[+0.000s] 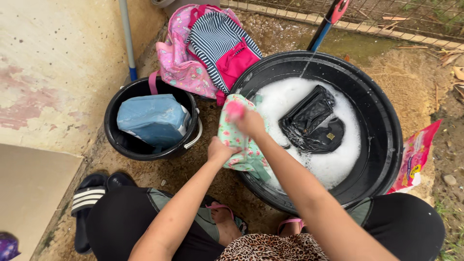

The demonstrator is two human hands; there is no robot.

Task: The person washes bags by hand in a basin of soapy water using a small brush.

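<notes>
Two hands work at the rim of a black basin (386, 121) full of suds. The left hand (220, 151) clamps a green floral bag (239, 140) draped over the rim; the right hand (249, 121) is closed around a pink brush (235, 110), pressing it on the bag. A black bag (311, 121) soaks in the foam. Beside it, a bucket (121, 140) holds a blue bag (152, 118).

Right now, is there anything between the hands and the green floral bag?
Nothing visible. The left hand grips the green floral bag directly, and the right hand presses a pink brush onto it at the black tub's rim.
</notes>
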